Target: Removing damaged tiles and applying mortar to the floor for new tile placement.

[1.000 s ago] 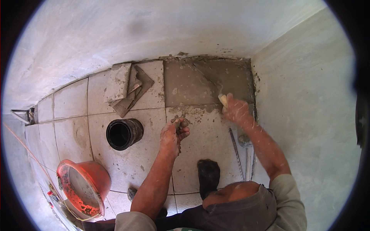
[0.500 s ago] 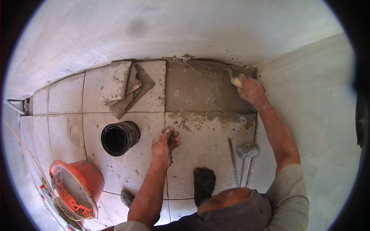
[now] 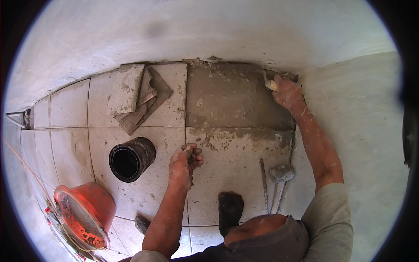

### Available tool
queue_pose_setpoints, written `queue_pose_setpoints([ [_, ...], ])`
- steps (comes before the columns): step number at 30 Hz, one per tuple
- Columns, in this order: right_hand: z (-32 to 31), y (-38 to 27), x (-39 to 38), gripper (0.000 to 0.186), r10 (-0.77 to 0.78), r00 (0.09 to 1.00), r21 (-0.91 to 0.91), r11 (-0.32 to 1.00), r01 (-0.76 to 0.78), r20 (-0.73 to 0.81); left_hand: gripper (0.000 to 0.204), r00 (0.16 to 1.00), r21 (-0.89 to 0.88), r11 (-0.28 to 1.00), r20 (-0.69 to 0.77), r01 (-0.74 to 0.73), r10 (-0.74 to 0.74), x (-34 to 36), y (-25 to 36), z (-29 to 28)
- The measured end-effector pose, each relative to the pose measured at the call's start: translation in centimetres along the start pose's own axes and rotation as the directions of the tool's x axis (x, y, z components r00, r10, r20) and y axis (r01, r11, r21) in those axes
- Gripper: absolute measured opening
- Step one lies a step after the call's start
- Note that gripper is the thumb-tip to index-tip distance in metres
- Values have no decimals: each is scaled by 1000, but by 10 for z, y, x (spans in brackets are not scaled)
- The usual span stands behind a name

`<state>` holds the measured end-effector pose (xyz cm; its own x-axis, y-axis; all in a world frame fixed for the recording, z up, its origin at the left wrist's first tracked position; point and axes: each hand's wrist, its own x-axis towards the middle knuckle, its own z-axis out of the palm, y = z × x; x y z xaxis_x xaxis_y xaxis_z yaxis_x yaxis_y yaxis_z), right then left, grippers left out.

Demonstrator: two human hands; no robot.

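At the far right, my right hand is closed around the pale handle of a trowel. The trowel's metal neck shows beside the fingers; its blade is hard to make out against the mortar. Under it lies a bed of wet grey mortar, filling a square gap along the far wall. My left hand hovers over the tiles near the middle, fingers curled together and smeared grey. What they hold, if anything, I cannot make out.
Broken tile pieces lie stacked left of the mortar. A black cylindrical container stands on the floor tiles. An orange bucket sits at the lower left. Right of my foot lie a mallet and a ribbed rod.
My right hand has moved with the trowel slightly farther and to the right, toward the wall corner. The view has shifted a little. My left hand keeps its curled shape.
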<state>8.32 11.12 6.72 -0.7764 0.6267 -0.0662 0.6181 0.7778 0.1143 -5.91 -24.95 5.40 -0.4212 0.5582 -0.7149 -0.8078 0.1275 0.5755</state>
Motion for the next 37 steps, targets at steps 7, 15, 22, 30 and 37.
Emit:
queue_pose_setpoints([
  [7, 8, -13, -9, 27, 75, 985, 19, 997, -79, 155, 26, 1000, -14, 1000, -24, -3, 2, -3, 3, -6],
  [15, 2, -30, -43, 27, -4, 996, 75, 997, -3, 92, 26, 999, 4, 999, 35, -37, 37, -10, 6, 0],
  [22, -1, -76, -76, 29, 13, 1000, 251, 968, -9, -13, 25, 999, 28, 999, 29, -15, 14, -16, 6, 1],
  [30, 8, -102, -109, 30, 165, 986, 362, 918, -160, 19, 24, 998, 23, 999, 55, -40, 39, -20, 6, -1],
  [37, 4, -102, -120, 35, 272, 947, 342, 885, -316, 172, 32, 996, 37, 998, 80, -44, 41, -24, 6, 1],
])
